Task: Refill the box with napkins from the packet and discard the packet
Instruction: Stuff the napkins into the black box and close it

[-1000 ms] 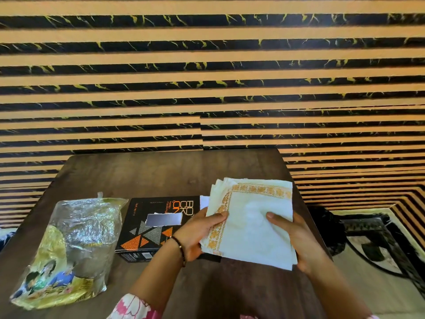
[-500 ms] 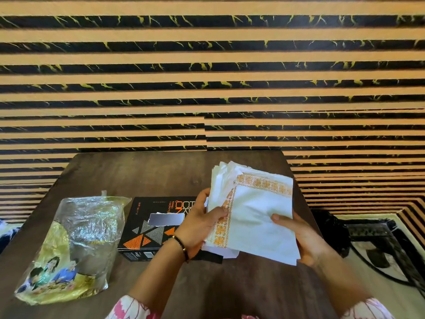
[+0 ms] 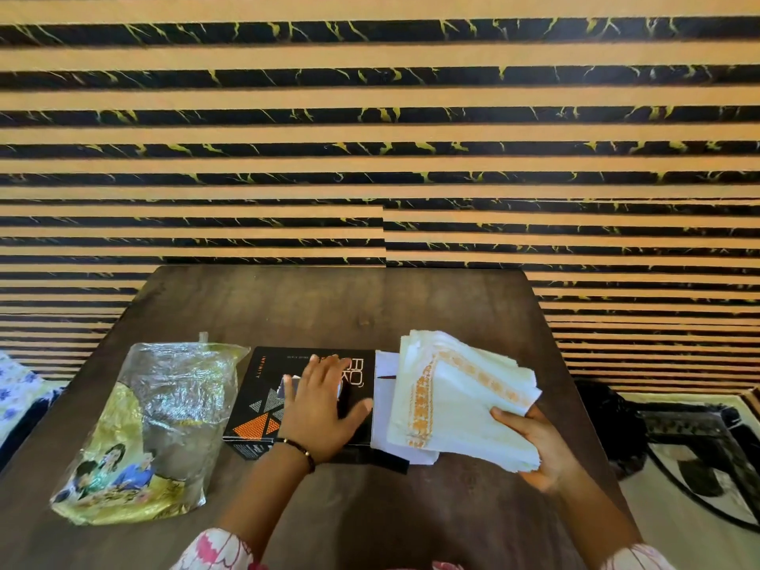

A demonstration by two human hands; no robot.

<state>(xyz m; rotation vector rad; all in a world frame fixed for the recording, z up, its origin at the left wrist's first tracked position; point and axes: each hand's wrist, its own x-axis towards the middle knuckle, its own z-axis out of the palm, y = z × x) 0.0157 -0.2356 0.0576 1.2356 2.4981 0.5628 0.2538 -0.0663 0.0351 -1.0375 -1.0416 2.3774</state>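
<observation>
A black box [image 3: 267, 388] with orange and grey triangles lies in the middle of the brown table [image 3: 329, 306]. My left hand [image 3: 325, 409] rests flat on its top, fingers spread. White paper sticks out of the box's right end. My right hand [image 3: 534, 446] grips a stack of white napkins [image 3: 460, 401] with an orange patterned border, held just right of the box. The crumpled clear and yellow plastic packet [image 3: 152, 425] lies left of the box, with nobody touching it.
The table's right edge runs close to my right hand, with floor and a dark patterned rug [image 3: 699, 458] beyond it. A striped wall stands behind the table. A floral cloth [image 3: 16, 397] shows at the far left.
My left hand let go of the napkin stack and moved left onto the top of the box. The right hand alone now holds the stack, lower and nearer the box's right end.
</observation>
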